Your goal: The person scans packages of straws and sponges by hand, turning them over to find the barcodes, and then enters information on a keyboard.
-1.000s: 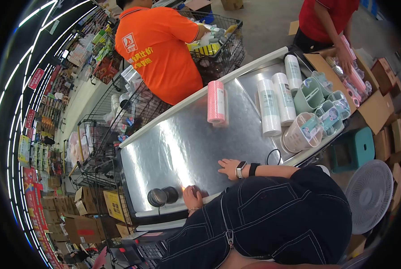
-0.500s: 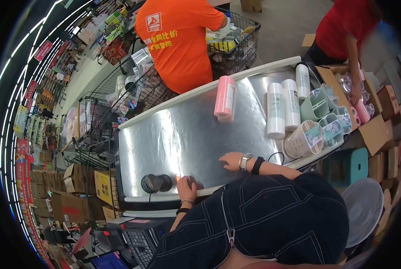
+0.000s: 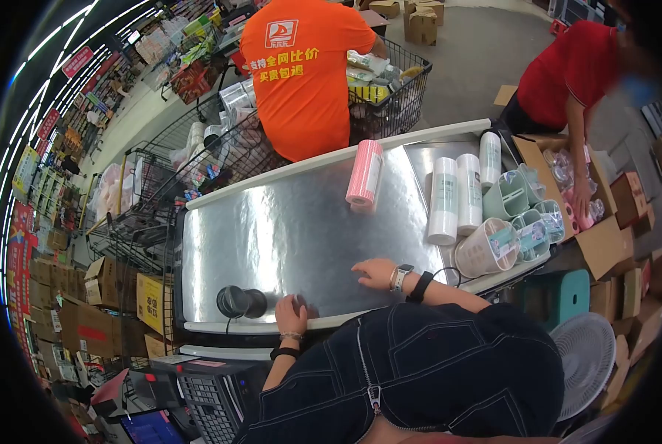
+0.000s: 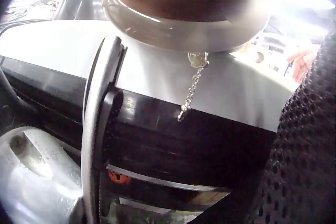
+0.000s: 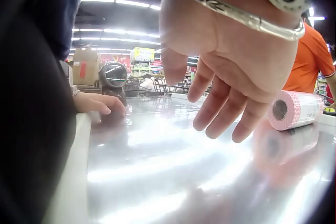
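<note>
My left hand rests at the near edge of the metal counter, holding nothing, beside a black round-headed device. My right hand is over the middle of the counter. In the right wrist view its fingers hang relaxed, with nothing in them. Beyond it lies a pink-and-white patterned roll, with its reflection below. Farther right, white wrapped rolls lie by a beige plastic holder and several green holders.
A person in orange stands by loaded wire carts across the counter. At the right, a person in red reaches into an open carton. A keyboard lies below my left arm, and a fan stands at lower right.
My right hand's spread fingers have drawn together and relaxed. My left hand stays by the counter edge. The person in red now bends lower over the carton, and the head view has shifted.
</note>
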`<state>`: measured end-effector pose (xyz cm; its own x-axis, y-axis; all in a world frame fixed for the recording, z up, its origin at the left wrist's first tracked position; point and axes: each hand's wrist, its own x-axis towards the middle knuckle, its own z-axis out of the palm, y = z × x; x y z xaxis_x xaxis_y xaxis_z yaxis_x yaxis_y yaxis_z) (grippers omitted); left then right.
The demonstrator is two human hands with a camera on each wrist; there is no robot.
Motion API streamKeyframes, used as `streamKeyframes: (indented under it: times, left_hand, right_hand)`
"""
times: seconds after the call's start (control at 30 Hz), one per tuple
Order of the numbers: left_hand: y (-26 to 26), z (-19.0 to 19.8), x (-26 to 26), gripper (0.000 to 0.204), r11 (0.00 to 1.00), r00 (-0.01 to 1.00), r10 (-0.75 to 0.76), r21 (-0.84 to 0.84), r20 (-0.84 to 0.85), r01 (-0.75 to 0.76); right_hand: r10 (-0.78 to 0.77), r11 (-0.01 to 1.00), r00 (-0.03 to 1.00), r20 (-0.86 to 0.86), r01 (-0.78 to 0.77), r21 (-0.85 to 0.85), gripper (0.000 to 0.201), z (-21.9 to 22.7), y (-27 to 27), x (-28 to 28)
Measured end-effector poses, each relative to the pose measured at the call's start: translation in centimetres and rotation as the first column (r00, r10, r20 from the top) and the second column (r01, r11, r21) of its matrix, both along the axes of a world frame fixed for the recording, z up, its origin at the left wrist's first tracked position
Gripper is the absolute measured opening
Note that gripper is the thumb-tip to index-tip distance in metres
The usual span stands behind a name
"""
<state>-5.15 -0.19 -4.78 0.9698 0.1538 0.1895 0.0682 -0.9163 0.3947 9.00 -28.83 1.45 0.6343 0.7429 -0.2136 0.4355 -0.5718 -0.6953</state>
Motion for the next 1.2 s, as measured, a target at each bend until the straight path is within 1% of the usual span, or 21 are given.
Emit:
streamKeyframes:
  times: [0.13,0.2,0.37,0.5,0.7,0.83,1.13,1.2]
  left_hand:
    - [0.0,-0.2,-0.1,0.042,1.0,1.0,0.003,0.003,0.008,-0.003]
    - [0.1,-0.2,-0.1,0.042,1.0,1.0,0.003,-0.006,0.01,-0.003]
    - [-0.1,0.1,0.0,0.041,1.0,1.0,0.004,-0.008,0.019,-0.004]
    - [-0.3,0.4,0.1,0.041,1.0,1.0,0.006,-0.006,0.019,-0.006]
    - [-0.3,0.4,0.1,0.041,1.0,1.0,0.005,0.008,0.018,-0.006]
    - [-0.3,0.5,0.2,0.041,1.0,1.0,-0.001,-0.002,0.017,0.001]
    - [-0.3,0.4,0.1,0.041,1.0,1.0,0.01,0.013,0.018,-0.011]
    - [-0.3,0.4,0.1,0.042,1.0,1.0,0.011,0.016,0.018,-0.011]
  right_hand:
    - [0.0,1.0,0.998,0.067,-0.002,0.031,0.039,-0.8,-0.1,-0.3]
    - [-0.008,0.998,0.999,0.046,0.005,0.059,0.039,-0.9,-0.2,-0.5]
    - [-0.013,0.998,0.999,0.04,0.01,0.069,0.038,-1.4,-0.4,-0.4]
    - [-0.028,0.994,1.0,0.007,0.027,0.106,0.038,-1.0,-0.5,-0.4]
    - [-0.016,0.995,0.999,-0.03,0.019,0.096,0.038,-1.0,-0.4,-0.1]
    - [-0.001,0.994,1.0,-0.014,0.003,0.109,0.038,-1.1,-0.3,0.0]
    - [0.013,0.994,0.998,-0.062,-0.006,0.113,0.039,-0.7,0.2,-0.4]
    - [0.028,0.992,0.999,-0.029,-0.024,0.128,0.038,-0.7,0.3,-0.5]
